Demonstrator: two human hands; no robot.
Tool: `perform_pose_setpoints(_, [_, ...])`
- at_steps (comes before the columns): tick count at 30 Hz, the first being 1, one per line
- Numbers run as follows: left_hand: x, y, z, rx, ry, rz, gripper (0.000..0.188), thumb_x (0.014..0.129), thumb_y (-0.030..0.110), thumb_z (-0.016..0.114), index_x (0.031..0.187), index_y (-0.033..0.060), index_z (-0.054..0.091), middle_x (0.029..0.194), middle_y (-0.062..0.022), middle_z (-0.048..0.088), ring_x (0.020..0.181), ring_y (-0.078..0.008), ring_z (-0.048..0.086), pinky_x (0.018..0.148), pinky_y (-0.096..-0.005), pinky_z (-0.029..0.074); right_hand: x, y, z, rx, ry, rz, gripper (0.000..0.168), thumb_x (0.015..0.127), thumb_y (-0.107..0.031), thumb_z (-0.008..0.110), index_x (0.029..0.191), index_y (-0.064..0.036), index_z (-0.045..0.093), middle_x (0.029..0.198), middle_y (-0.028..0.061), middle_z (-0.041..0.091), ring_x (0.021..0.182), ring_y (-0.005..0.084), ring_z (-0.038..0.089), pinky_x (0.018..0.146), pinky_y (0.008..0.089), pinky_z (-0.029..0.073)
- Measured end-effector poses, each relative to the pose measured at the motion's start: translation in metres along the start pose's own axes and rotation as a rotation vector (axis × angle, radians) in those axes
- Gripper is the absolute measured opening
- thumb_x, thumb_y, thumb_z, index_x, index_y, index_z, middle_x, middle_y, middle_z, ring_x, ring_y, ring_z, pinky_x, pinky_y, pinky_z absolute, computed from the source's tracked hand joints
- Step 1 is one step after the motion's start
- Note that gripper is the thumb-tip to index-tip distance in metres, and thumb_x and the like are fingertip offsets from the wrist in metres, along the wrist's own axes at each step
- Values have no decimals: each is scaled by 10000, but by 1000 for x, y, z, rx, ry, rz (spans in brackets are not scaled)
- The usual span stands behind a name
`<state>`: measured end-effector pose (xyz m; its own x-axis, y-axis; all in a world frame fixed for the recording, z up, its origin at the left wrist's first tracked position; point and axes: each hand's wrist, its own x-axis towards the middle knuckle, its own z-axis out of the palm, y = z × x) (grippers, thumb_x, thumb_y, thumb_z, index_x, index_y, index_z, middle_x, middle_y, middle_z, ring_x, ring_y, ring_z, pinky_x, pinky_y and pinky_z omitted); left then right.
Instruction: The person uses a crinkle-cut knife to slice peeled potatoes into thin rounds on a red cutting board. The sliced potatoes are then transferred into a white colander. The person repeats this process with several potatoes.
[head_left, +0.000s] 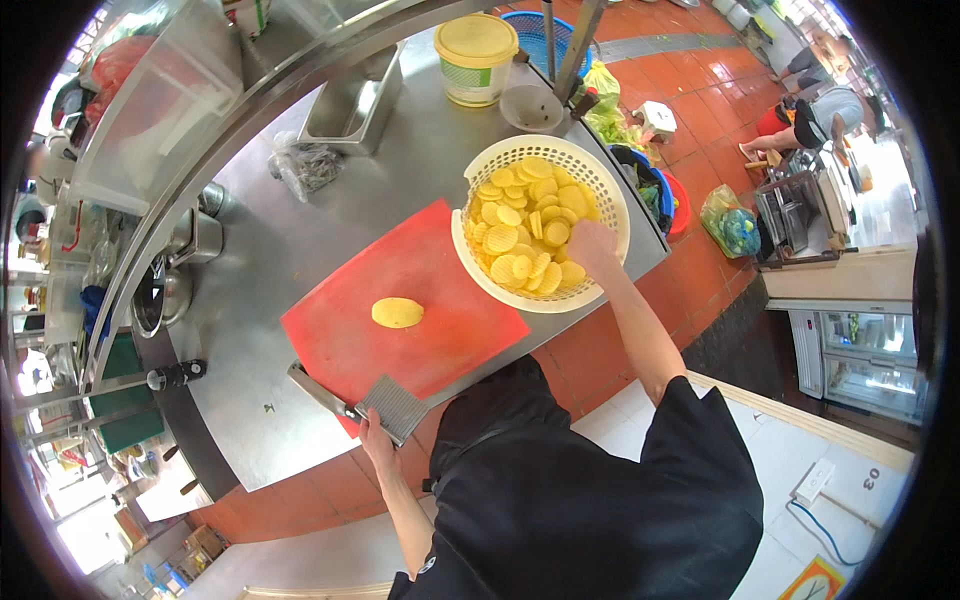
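Observation:
My left hand (379, 444) holds a corrugated metal crinkle cutter (394, 409) by its lower left edge, at the near corner of a red cutting board (345, 337). A long metal tool, apparently a knife (321, 391), lies beside the cutter, partly on the board. One peeled potato (397, 313) rests on the board. My right hand (594, 246) reaches into a cream plastic colander (540, 301) that holds many ridge-cut potato slices (521, 236). Its fingertips are hidden at the slices, so its grip does not show. The colander overlaps the board's right end.
Behind the board are a crumpled plastic bag (304, 165), a steel pan (356, 101), a lidded tub (475, 64) and a small bowl (531, 109). A shelf edge (225, 142) arches over the steel table (247, 292). Baskets and bags stand on the floor at right; people are farther off.

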<state>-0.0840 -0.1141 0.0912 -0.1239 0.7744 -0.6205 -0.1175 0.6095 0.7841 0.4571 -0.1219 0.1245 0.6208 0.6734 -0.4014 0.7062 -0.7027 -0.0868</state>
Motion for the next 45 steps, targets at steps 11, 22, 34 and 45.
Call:
perform_pose_setpoints(11, [11,14,76,186,-177,40,297,1061,212,540,1175,-51,616,1075,-80,686,942,-159,644,828,-310,512,9,-5,72,155,79,104,600,829,-326,675,1288,24,513,999,238,733,959,399,720,778,481,577])
perform_pose_setpoints(22, [-14,32,32,58,51,125,325,1064,202,535,1250,-54,604,1143,-80,685,1005,-151,637,893,-310,492,-25,-50,-56,146,137,-67,591,708,-418,793,1118,-5,691,1073,205,728,1023,370,699,873,459,555])
perform_pose_setpoints(34, [-17,6,-23,-115,88,106,387,1060,181,535,1346,-80,536,1228,-147,664,1071,-223,661,912,-358,527,9,-282,49,269,-155,-455,527,745,-454,747,1056,-32,698,1050,191,722,1041,360,693,886,483,556])
perform_pose_setpoints(45, [-15,-9,-28,-106,108,63,364,1062,198,537,1319,-58,550,1209,-125,670,1077,-206,652,920,-355,525,9,-62,-12,212,431,195,490,878,-191,638,1346,-120,511,1163,212,635,1063,410,649,895,513,538])
